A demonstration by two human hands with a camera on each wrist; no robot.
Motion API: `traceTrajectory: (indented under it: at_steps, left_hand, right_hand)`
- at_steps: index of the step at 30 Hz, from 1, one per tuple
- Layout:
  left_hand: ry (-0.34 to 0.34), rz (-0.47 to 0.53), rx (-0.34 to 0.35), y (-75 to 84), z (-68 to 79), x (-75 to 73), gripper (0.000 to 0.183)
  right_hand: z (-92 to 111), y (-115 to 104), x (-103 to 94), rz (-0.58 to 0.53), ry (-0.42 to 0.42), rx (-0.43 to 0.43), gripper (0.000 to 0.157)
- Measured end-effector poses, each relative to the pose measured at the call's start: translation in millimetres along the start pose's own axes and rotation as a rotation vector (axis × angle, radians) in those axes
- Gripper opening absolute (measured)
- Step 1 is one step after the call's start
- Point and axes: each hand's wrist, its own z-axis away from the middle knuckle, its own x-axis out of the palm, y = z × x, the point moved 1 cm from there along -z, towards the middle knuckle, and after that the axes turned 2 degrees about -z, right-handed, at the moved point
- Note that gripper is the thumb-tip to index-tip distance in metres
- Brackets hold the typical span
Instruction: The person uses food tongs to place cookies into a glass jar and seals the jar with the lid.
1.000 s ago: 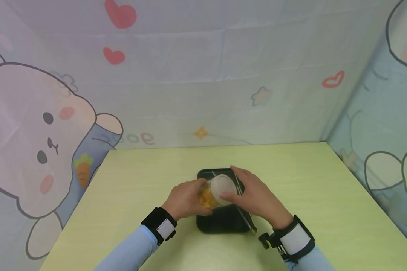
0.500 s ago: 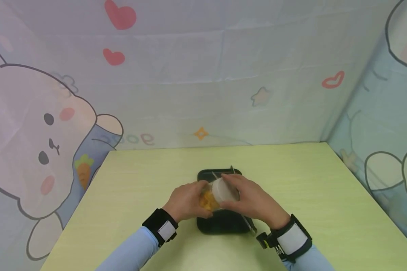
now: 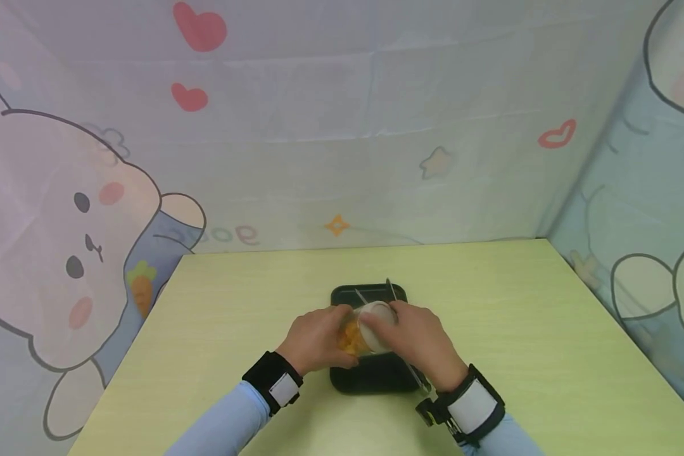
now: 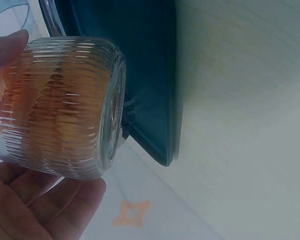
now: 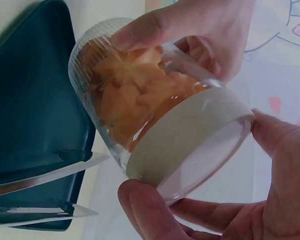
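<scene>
A clear glass jar (image 3: pixel 351 337) with a ribbed lower part lies tilted above the tray, its white lid (image 5: pixel 187 132) towards the right. Orange, star-like pieces (image 5: pixel 132 85) fill much of it. My left hand (image 3: pixel 315 339) grips the jar's body from the left, thumb on one side and fingers on the other. Thumb and fingers of my right hand (image 3: pixel 423 337) pinch the lid's rim. The lid sits on the jar's mouth. Beneath both hands is a dark green tray (image 3: pixel 370 379) with a two-armed metal utensil (image 5: pixel 40 182), like tongs, across it.
The utensil's narrow ends (image 3: pixel 391 288) reach the tray's far rim, and its other end (image 3: pixel 425 384) overhangs the near right corner. A pale yellow-green table (image 3: pixel 507 329) surrounds the tray. Printed cloth (image 3: pixel 296 126) hangs behind and at both sides.
My right hand has shifted its hold on the lid and turned, its thumb now across the lid's face and its wrist farther left. The left hand keeps its grip with almost no movement.
</scene>
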Motion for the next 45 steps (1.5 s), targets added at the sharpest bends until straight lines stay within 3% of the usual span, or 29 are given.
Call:
traceTrajectory:
  at_steps: [7,11,16,22,27,30,38,45]
  left_hand:
    - [0.004,-0.005,-0.001,0.1,-0.9,2.6,0.075]
    - [0.006,0.0,0.001,-0.3,0.0,0.5,0.076]
    - [0.008,0.013,0.001,0.2,1.7,-2.9,0.076]
    - [0.014,0.01,0.003,-0.2,1.4,-1.1,0.077]
    - [0.014,0.013,0.002,-0.6,0.8,0.8,0.076]
    - [0.011,0.011,0.002,-0.6,0.6,1.2,0.075]
    - [-0.009,0.005,0.004,1.2,0.2,0.6,0.075]
    - [-0.008,-0.006,0.006,2.0,-0.8,1.9,0.074]
  right_hand:
    - [1.2,4.2,-2.6,0.031,-0.01,-0.01,0.076]
    - [3.1,11.5,-8.0,0.049,-0.07,-0.094,0.091]
    - [3.6,18.1,-13.2,-0.017,-0.145,-0.24,0.099]
    - [1.2,20.3,-12.4,-0.071,-0.173,-0.386,0.093]
    - [0.5,19.3,-10.0,-0.048,-0.15,-0.445,0.08]
    - [1.0,17.4,-8.3,-0.034,-0.127,-0.401,0.077]
    - [2.7,8.8,-2.9,-0.065,-0.062,-0.129,0.075]
    - [2.9,4.6,-1.9,-0.065,-0.034,-0.004,0.064]
